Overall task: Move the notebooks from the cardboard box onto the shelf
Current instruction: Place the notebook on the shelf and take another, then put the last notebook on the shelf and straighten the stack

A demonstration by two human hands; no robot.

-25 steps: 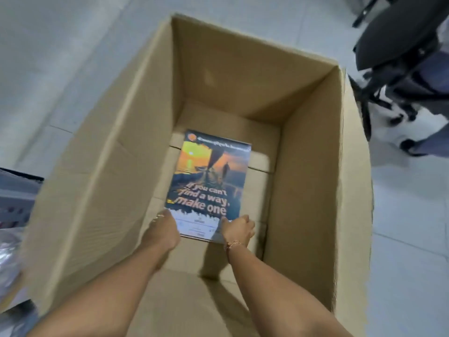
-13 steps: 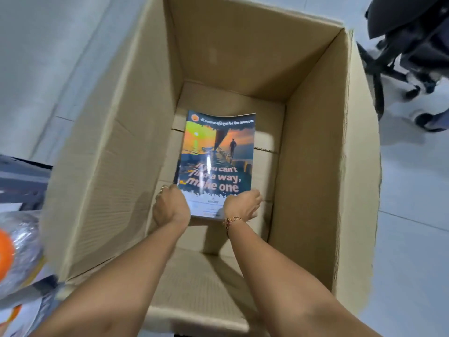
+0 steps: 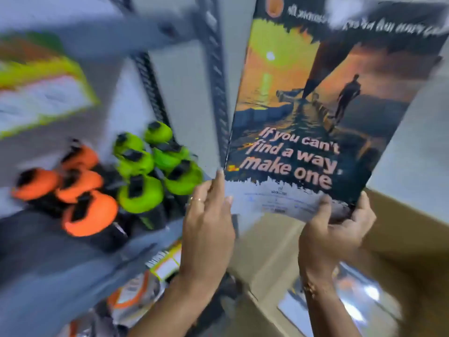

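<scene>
Clearly a carry in progress, judged from the single blurred head view.

Notebook: the notebook (image 3: 313, 113) was held up in the air, cover facing the camera, glossy, thin and rectangular, printed with a sunset scene and the words "If you can't find a way, make one". Its long axis ran upward from the hands, leaning slightly to the right.

Left hand: the left hand (image 3: 209, 215) was clamped on the notebook's lower left corner, thumb on the cover, a ring on one finger.

Right hand: the right hand (image 3: 337, 229) gripped the lower right corner from underneath, fingers curled around the bottom edge, a bracelet at the wrist.

Key relation: the shelf (image 3: 60, 251) lay to the left of the notebook, so the left hand was the nearer one; the move looked to need a sideways swing past the upright post (image 3: 216, 81).

Shelf surface: grey, flat, metal-looking, already carrying orange rounded items (image 3: 80, 198) and green rounded items (image 3: 150, 171) with black parts; blur hid what they were.

Cardboard box: the cardboard box (image 3: 401, 239) stood below the hands, brown and matte; something shiny (image 3: 359, 297) lay inside, too blurred to name.
</scene>
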